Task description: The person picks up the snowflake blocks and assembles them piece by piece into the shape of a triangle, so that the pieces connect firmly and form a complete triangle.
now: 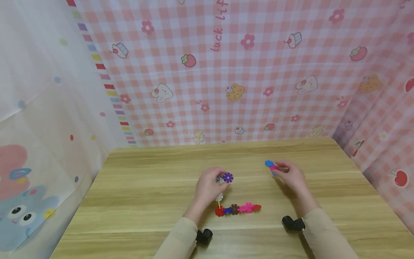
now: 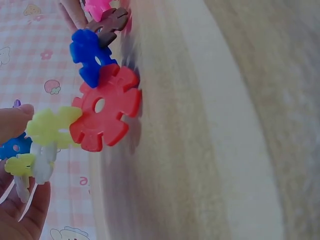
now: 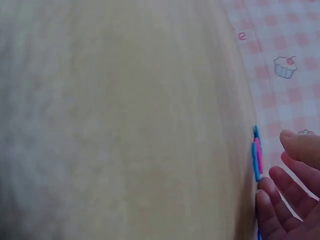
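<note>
My left hand [image 1: 208, 184] pinches the upper end of a chain of notched plastic discs, where a purple disc [image 1: 228, 177] shows at the fingertips. Pale yellow [image 2: 50, 125] and white discs [image 2: 44, 162] hang below the fingers and join a red disc [image 2: 107, 107]. From there the chain runs right along the table through blue [image 2: 91, 57], brown [image 1: 234, 209], pink [image 1: 248, 207] and red discs. At the right, my right hand [image 1: 292, 177] has its fingers loosely bent beside flat blue [image 1: 269, 163] and pink discs [image 1: 274, 167], thumb raised off them.
The wooden table [image 1: 145, 201] reaches back to a pink checked curtain [image 1: 207, 82]. A pale curtain [image 1: 48, 90] hangs at the left. Black wrist cameras [image 1: 204, 236] sit by both sleeves.
</note>
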{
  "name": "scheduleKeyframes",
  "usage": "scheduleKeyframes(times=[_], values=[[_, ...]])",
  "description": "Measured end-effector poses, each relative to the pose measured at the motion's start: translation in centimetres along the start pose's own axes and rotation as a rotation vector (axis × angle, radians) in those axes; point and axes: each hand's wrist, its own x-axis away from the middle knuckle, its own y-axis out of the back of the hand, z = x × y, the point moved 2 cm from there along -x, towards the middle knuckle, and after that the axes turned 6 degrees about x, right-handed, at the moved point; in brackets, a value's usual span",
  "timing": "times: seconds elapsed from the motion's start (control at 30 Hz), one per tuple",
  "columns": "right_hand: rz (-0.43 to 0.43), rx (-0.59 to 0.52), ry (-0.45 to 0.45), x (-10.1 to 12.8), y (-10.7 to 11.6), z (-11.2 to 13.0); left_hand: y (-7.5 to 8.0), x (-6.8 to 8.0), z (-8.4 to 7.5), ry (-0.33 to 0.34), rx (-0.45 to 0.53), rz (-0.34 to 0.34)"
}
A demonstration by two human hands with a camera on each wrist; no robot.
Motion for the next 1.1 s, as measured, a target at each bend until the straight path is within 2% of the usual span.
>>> scheduleKeyframes(times=[0.67, 0.87, 1.1], values=[[-0.029, 0.231, 0.103, -1.1, -0.8, -1.3, -0.2, 0.1, -0.1, -0.012, -0.012, 0.019], [-0.021, 0.222, 0.130, -1.1, -1.1, -1.4, -0.2, 0.1, -0.1, -0.007, -0.013, 0.024], [-0.014, 0.161, 0.182, -0.6, -0.9, -1.9, -0.2, 0.1, -0.1, -0.004, -0.013, 0.024]])
